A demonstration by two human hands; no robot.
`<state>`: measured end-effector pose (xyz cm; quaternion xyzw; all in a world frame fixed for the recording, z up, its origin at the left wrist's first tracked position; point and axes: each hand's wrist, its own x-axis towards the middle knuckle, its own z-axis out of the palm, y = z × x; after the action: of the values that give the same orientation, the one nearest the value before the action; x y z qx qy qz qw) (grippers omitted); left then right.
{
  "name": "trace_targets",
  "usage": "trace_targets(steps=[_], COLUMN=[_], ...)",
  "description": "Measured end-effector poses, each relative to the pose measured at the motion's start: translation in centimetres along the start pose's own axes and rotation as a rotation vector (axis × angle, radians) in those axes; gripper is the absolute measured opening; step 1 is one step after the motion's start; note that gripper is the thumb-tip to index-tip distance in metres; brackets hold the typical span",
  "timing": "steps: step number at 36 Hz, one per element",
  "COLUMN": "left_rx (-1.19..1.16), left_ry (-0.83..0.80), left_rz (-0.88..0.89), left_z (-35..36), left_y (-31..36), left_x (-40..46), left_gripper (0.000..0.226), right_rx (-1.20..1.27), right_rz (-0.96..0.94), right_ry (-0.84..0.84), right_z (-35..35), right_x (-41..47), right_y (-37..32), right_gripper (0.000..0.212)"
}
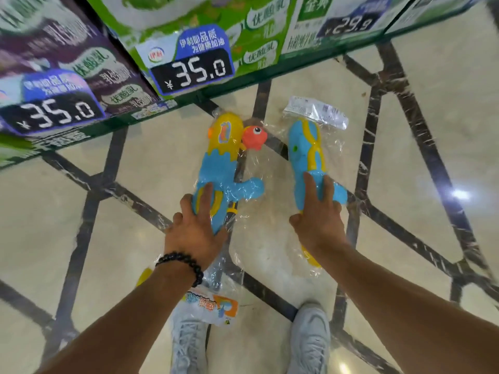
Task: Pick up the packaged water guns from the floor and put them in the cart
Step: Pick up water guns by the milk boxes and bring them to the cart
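Note:
Two packaged water guns lie side by side on the tiled floor, each in a clear plastic bag. The left water gun [221,157] is yellow and blue with an orange fish head. My left hand [195,225] grips its lower body, index finger stretched along the top, the other fingers curled at its left edge and the thumb at its right. The right water gun [305,147] is blue with yellow stripes. My right hand [318,214] rests on its lower half with straight fingers, thumb off to the left. No cart is in view.
Stacked green and purple milk cartons [172,28] with 35.0 price tags [193,66] stand along the top on a low green base. My grey shoes [310,338] are at the bottom. The left bag's printed header card [213,306] lies between my feet.

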<state>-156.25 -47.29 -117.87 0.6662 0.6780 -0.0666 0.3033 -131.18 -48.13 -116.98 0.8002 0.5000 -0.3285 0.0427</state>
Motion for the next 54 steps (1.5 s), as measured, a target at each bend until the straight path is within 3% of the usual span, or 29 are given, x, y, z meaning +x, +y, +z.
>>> trace_targets(steps=[9, 16, 20, 24, 30, 35, 44, 54], left_rx=[-0.073, -0.169, -0.278, -0.353, -0.411, -0.419, -0.406, -0.257], left_ry=[0.014, 0.109, 0.210, 0.333, 0.551, 0.736, 1.005, 1.158], left_rz=[-0.189, -0.421, -0.541, -0.695, -0.796, -0.901, -1.010, -1.225], left_z=[-14.1, -23.9, -28.4, -34.0, -44.0, -51.0, -61.4, -66.2], left_y=[0.4, -2.8, -5.3, -7.7, -12.1, -17.0, -26.8, -34.9], left_x=[-14.3, -27.0, -36.2, -46.6, -61.8, -72.9, -88.2, -103.0], left_gripper=[0.090, 0.091, 0.095, 0.107, 0.096, 0.097, 0.091, 0.089], right_rx=[-0.105, -0.302, -0.460, -0.400, -0.313, -0.210, -0.072, -0.036], right_rz=[-0.132, -0.397, -0.600, -0.776, -1.096, -1.346, -1.580, -1.816], right_ry=[-0.130, -0.172, -0.098, -0.200, -0.274, -0.318, -0.355, -0.476], right_z=[-10.9, -16.1, -18.5, -23.4, -27.5, -28.3, -26.6, -20.1], right_x=[-12.1, -22.1, -28.6, -37.5, -50.5, -62.3, -82.5, -99.2], right_y=[-9.0, -17.4, -22.7, -30.1, -42.1, -52.8, -68.6, -79.7], right_gripper=[0.098, 0.100, 0.098, 0.095, 0.095, 0.098, 0.092, 0.093])
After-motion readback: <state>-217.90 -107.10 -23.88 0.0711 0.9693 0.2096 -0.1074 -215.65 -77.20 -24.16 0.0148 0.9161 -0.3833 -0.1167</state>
